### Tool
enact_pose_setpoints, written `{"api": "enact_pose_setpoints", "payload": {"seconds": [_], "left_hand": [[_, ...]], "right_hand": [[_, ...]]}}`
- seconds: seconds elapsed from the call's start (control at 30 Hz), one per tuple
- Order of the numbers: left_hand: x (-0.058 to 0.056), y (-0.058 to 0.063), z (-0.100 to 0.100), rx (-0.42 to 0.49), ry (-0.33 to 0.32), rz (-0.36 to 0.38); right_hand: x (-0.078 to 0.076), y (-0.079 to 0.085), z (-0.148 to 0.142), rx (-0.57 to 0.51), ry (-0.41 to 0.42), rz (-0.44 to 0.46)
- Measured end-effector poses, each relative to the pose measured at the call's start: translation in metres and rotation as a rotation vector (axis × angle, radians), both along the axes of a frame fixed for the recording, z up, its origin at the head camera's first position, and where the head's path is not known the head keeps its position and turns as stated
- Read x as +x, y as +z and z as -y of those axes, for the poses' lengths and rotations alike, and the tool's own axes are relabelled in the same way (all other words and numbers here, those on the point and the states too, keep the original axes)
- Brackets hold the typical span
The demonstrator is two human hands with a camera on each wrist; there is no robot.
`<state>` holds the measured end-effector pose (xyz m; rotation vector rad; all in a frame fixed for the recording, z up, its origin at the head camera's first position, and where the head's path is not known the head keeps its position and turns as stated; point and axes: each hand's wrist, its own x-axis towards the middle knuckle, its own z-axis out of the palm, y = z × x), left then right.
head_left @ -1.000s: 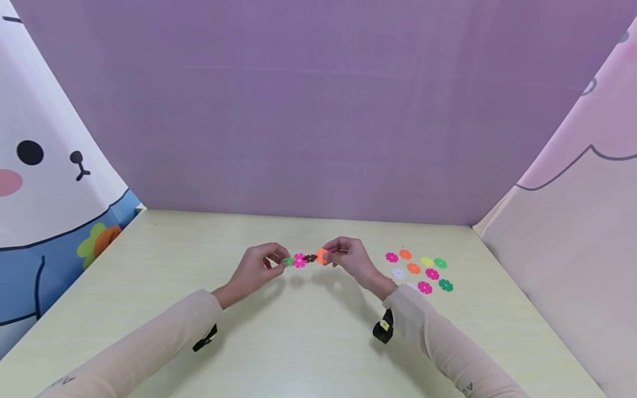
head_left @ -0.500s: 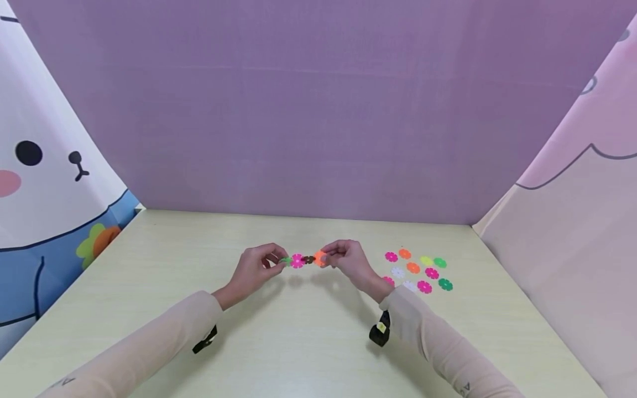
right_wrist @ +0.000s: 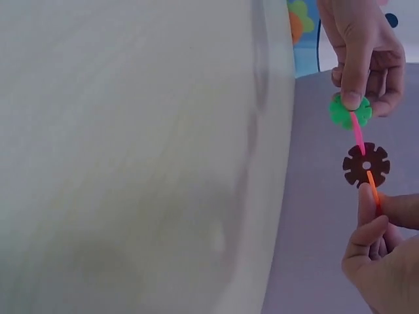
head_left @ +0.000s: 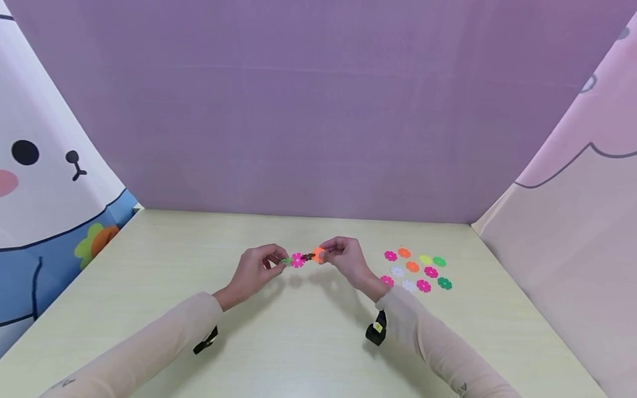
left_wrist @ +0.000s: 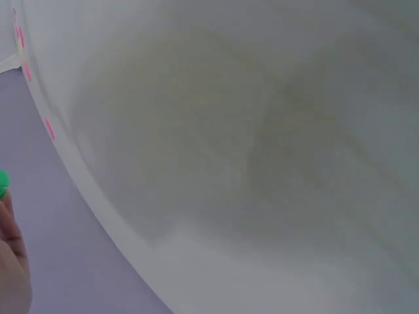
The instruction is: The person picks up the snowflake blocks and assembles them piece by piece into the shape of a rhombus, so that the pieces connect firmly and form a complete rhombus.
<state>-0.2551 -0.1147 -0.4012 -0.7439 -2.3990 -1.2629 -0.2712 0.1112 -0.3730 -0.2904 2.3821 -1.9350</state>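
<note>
Four-piece chains aside, a short row of slotted, flower-shaped interlocking discs is held up between both hands over the table. From left to right it runs green (right_wrist: pixel 340 116), pink (head_left: pixel 297 260), brown (right_wrist: pixel 355 171) and orange (head_left: pixel 317 255). My left hand (head_left: pixel 252 271) pinches the green disc between thumb and fingers. At the other end, my right hand (head_left: pixel 350 262) pinches the orange disc, whose far side is covered by the fingers. In the right wrist view the pink and orange discs appear edge-on, slotted into the brown one, which faces the camera.
Several loose discs lie flat on the table (head_left: pixel 298 342) to the right, among them a yellow disc (head_left: pixel 425 259), a dark green disc (head_left: pixel 445 283) and a white disc (head_left: pixel 397 271). A purple backdrop (head_left: pixel 318 110) rises behind the table's far edge.
My right hand and forearm have shifted slightly left, uncovering more of a pink disc on the table. Both hands keep their pinch on the row of discs.
</note>
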Motion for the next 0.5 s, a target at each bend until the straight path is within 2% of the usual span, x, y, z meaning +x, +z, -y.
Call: {"api": "enact_pose_setpoints", "payload": {"seconds": [0.23,0.5], "left_hand": [[-0.001,0.0021,0.001,0.004,0.004,0.008],[-0.0003,0.0026,0.0016,0.023,0.024,0.031]], "right_hand": [[-0.0054,-0.0028,-0.002,0.056,0.014,-0.003],[-0.0068,0.0008,-0.0065,0.037,0.083,0.031]]}}
